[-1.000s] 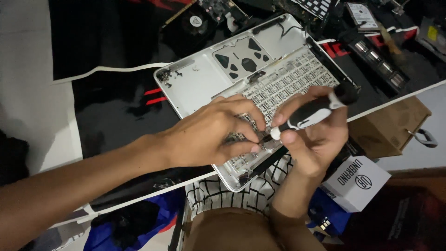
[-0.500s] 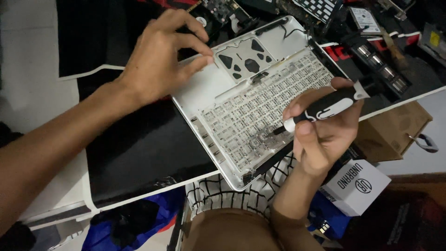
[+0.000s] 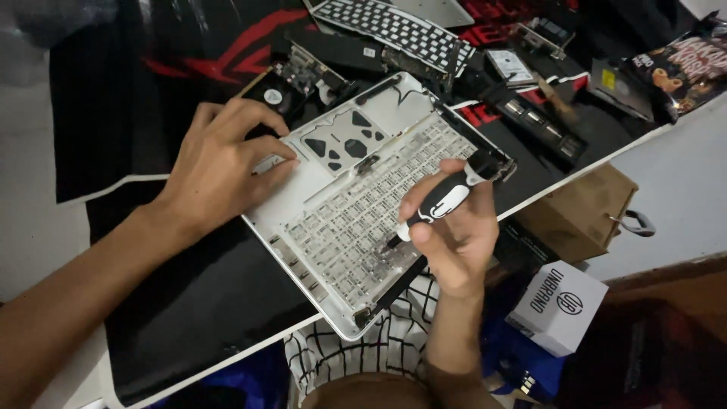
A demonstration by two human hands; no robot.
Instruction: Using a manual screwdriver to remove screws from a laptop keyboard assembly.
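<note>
My right hand (image 3: 454,235) clenches the black screwdriver (image 3: 447,198) over the near part of the open laptop shell (image 3: 356,220). My left hand (image 3: 223,167) lies flat on its far corner, holding nothing. If the tip slips, I think it may scratch the keyboard underside.

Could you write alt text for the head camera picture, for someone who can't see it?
A person's right hand holds a black-handled screwdriver tip-down over the bared underside of a silver laptop top case, while the left hand rests flat on its corner. Loose computer parts and a separate keyboard lie on the black mat.
</note>
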